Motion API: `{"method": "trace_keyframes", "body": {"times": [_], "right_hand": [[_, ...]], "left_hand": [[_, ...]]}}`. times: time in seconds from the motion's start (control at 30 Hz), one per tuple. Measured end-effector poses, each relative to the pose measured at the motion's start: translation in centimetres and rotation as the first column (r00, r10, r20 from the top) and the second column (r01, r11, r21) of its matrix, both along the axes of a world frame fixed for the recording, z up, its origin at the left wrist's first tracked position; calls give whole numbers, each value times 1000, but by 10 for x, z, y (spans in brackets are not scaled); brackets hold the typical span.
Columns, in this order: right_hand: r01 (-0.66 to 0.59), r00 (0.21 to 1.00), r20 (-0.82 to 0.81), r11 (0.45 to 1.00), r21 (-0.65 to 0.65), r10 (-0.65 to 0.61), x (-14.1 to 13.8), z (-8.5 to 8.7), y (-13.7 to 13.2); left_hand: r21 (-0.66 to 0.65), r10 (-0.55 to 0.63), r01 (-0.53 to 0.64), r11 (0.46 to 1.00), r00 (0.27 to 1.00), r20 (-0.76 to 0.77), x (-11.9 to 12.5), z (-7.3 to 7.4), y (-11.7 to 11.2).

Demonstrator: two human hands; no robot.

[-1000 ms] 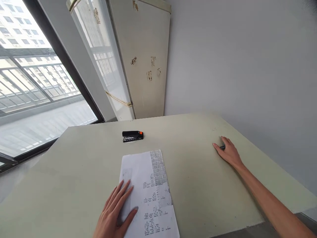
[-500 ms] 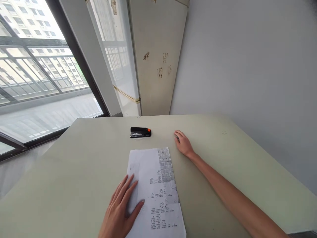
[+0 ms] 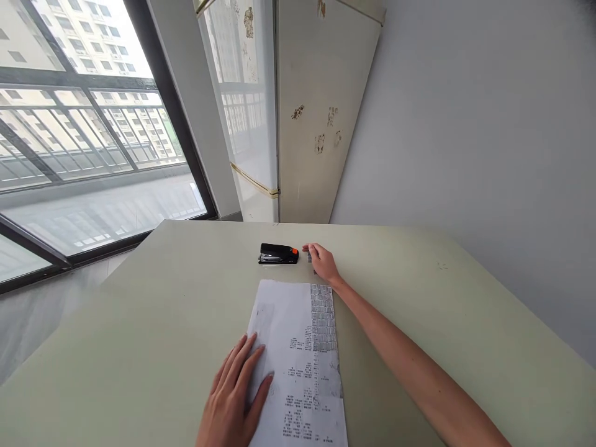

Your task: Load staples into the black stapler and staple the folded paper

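Observation:
My left hand (image 3: 233, 391) lies flat with its fingers spread over the left edge of a stack of printed paper (image 3: 284, 310). Columns of small text and a patch of grey block pattern show on the right side of the top sheet. Beyond the paper, my right hand (image 3: 323, 262) rests on its side on the table, fingers curled. Small grey pieces (image 3: 309, 256) show at its fingers and under its palm; their kind is too small to tell. Just left of that hand sits a black stapler (image 3: 278, 254) with an orange-red patch at its right end, not touched.
The pale green table (image 3: 153, 347) reaches out on both sides. Past its far edge stands a worn white fridge (image 3: 310, 180) with rusty stains. A grey wall (image 3: 456, 124) runs along the right, and a dark-framed glass door (image 3: 177, 112) is at the left.
My right hand has moved left, close to the stapler's right end, and the grey pieces show more. My left hand stays on the paper. The whole view has shifted slightly.

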State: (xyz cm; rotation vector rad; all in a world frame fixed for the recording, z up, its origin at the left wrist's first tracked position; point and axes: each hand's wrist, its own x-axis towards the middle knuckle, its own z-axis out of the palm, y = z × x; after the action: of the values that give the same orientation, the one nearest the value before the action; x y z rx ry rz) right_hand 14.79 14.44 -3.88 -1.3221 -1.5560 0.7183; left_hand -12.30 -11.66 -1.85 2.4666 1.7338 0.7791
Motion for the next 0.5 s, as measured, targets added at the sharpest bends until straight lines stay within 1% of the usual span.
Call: {"method": "trace_keyframes", "body": {"times": [0.2,0.33,0.4,0.5], "right_hand": [[-48,994,-99,998,-33,44,3,0,-7],[-146,978,-158,988,-45,137,9,2,-8],[-176,969,-184,984,-40,166,14,2,-8],[-140,971,-200,990,-24,133,27,0,-15]], "left_hand": [[25,56,-54,998,996,-70,3,1,-4],[17,63,-62,998,995,-75,4,0,-6],[10,60,-59,998,996,-66,4,1,-5],[-10,52,-52,999,997,-52,4,2,-5]]}}
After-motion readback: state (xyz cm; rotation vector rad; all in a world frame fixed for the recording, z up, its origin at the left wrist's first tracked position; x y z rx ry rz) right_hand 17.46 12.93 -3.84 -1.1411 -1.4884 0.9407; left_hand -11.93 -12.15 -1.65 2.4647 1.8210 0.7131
